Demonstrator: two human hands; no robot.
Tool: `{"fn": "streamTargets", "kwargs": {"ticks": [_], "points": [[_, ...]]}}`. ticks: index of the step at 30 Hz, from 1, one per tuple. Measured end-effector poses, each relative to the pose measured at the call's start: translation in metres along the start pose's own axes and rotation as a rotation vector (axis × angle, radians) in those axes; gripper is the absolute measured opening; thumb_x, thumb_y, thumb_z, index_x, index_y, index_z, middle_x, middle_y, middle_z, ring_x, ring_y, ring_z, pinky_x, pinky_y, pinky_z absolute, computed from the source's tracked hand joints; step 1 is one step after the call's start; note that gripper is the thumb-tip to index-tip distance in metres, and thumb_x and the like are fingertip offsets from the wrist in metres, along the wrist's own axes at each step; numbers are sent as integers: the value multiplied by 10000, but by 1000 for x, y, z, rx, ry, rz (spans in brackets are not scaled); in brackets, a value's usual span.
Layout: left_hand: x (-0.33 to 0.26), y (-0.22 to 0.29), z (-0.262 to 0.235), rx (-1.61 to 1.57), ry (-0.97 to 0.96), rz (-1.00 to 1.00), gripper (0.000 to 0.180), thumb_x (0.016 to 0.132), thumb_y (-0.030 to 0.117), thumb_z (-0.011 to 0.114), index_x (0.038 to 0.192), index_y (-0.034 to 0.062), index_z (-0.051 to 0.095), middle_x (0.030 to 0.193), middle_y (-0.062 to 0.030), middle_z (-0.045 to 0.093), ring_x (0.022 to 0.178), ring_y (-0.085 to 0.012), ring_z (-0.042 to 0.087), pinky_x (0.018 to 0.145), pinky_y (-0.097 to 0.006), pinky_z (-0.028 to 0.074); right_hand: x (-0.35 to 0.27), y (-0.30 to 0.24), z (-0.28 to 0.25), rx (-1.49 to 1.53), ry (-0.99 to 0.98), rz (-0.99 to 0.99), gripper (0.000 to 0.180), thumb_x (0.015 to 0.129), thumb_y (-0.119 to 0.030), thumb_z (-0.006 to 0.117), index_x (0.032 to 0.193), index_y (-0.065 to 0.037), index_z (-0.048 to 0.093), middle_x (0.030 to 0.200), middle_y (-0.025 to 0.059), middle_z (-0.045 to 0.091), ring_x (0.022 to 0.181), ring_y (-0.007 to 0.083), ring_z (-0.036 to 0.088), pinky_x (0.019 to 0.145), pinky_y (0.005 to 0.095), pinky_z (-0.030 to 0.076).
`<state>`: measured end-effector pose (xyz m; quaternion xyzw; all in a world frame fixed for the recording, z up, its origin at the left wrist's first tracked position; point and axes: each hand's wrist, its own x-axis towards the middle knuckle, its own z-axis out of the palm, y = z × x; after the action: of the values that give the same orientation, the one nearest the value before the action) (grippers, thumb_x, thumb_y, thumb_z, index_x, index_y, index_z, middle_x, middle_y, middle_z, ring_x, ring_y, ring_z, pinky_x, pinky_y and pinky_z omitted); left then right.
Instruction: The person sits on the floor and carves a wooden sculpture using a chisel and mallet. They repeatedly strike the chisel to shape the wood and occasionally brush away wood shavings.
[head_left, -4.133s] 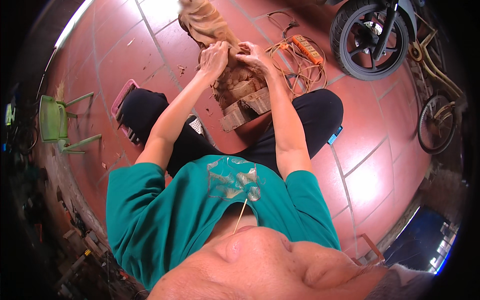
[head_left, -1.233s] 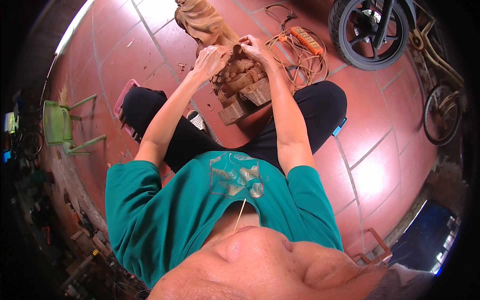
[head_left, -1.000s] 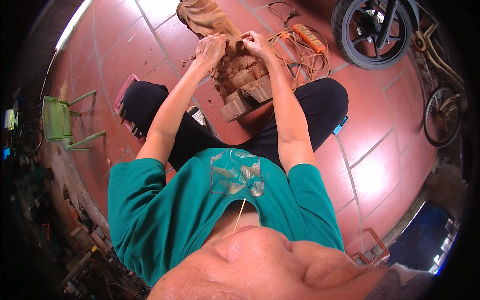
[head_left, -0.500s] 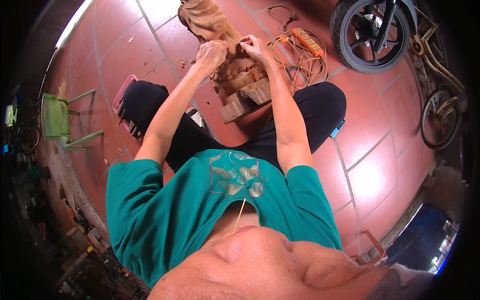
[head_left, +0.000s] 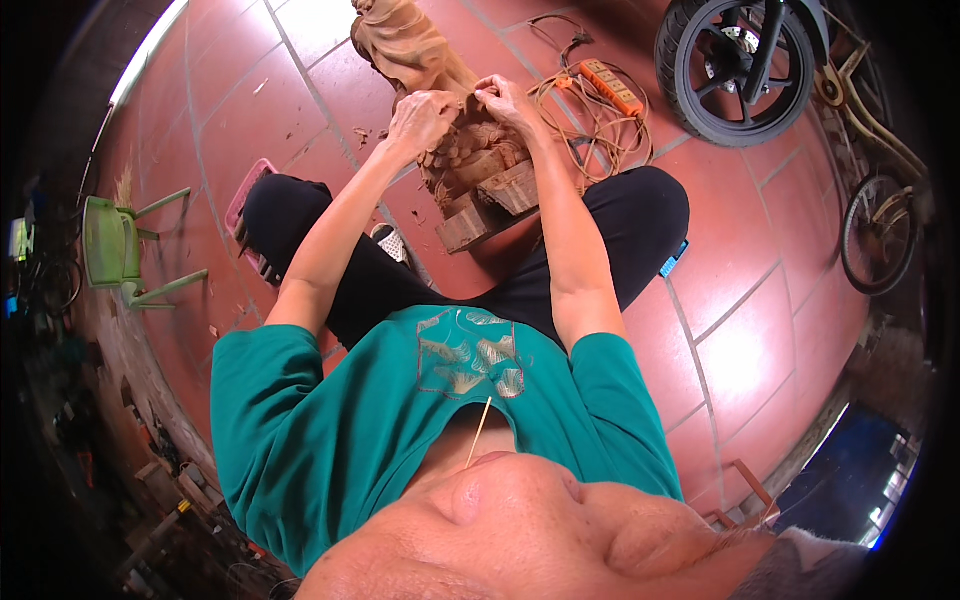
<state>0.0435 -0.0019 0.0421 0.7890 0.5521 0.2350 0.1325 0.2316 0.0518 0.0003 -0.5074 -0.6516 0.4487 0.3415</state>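
Observation:
A carved wooden statue (head_left: 412, 42) lies on the tiled floor ahead of me, with smooth drapery folds at its far part. Its near part is a rougher, darker carved section ending in a blocky base (head_left: 475, 228) between my legs. My left hand (head_left: 424, 120) is closed over the left side of the statue's middle, fingers curled. Just across from it, my right hand (head_left: 507, 102) is closed in a pinch at the right side. The fingertips of both hands nearly meet over the wood. Whatever they pinch is too small to make out.
An orange power strip (head_left: 612, 88) with a tangled cord lies right of the statue. Beyond it stands a motorbike wheel (head_left: 735, 70); a bicycle wheel (head_left: 880, 235) is farther right. At left are a green chair (head_left: 112, 240) and a pink stool (head_left: 250, 205). Wood chips (head_left: 362, 133) dot the floor.
My left hand has shifted slightly nearer to me along the statue. My right hand has barely moved. The whole view has shifted a little.

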Motion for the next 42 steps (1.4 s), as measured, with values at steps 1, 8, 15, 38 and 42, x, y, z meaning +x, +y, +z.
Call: {"fn": "streamTargets", "kwargs": {"ticks": [1, 8, 15, 38, 42], "points": [[-1, -3, 2, 45, 57, 15, 137, 870, 163, 586, 884, 41, 647, 872, -160, 685, 842, -371, 665, 733, -472, 513, -2, -3, 3, 1, -5, 2, 266, 881, -199, 654, 1069, -11, 655, 891, 132, 721, 783, 190, 691, 738, 319, 528], [10, -6, 12, 50, 167, 52, 112, 859, 149, 602, 840, 45, 640, 856, -149, 691, 813, -367, 668, 717, -464, 516, 0, 0, 1, -28, -21, 14, 291, 903, -220, 646, 1106, -13, 653, 931, 118, 712, 854, 189, 665, 772, 333, 512], [16, -21, 17, 152, 221, 10, 142, 859, 172, 591, 808, 47, 635, 821, -158, 681, 797, -360, 669, 698, -467, 508, -2, -2, 7, -35, -1, 9, 291, 869, -226, 673, 1070, -15, 664, 962, 161, 724, 928, 241, 700, 805, 360, 528], [9, -17, 2, 201, 59, -100, 130, 833, 166, 608, 818, 58, 678, 856, -181, 690, 860, -384, 663, 755, -477, 513, 0, -5, 3, -72, -58, -22, 454, 801, -308, 749, 1112, 6, 648, 1075, 203, 701, 1012, 291, 685, 865, 375, 528], [-4, -8, 12, 181, 134, -47, 106, 840, 148, 620, 836, 53, 669, 856, -165, 691, 855, -372, 666, 744, -469, 517, -5, -3, 4, -44, -67, -36, 475, 785, -314, 757, 1122, 2, 644, 1060, 194, 704, 1002, 300, 684, 862, 383, 530]]}}
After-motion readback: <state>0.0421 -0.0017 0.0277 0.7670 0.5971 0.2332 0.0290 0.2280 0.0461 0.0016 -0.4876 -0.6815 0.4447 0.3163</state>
